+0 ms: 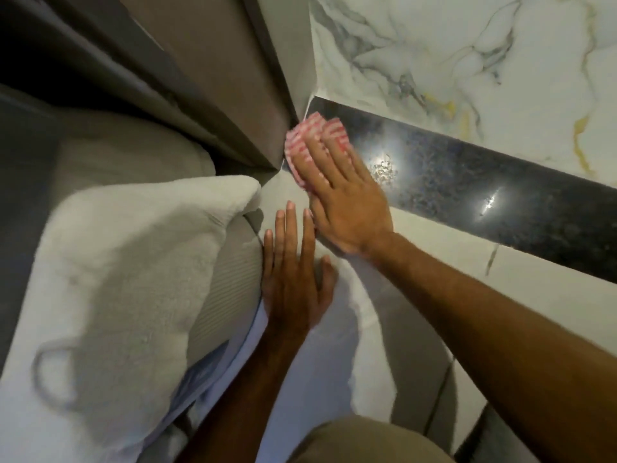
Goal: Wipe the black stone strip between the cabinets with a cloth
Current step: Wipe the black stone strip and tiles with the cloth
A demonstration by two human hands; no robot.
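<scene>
A glossy black stone strip (467,185) runs across the pale marble floor from the centre to the right edge, with two bright light reflections on it. At its left end, against the corner of a brown cabinet (213,95), lies a pink-and-white checked cloth (310,135). My right hand (340,198) presses flat on the cloth, fingers together, covering most of it. My left hand (293,272) rests flat on the pale floor just below, fingers spread, holding nothing.
A white fluffy blanket (127,262) over a grey ribbed cushion (227,289) fills the left. White marble with grey and gold veins (467,61) lies beyond the strip. My knee in tan cloth (360,439) shows at the bottom.
</scene>
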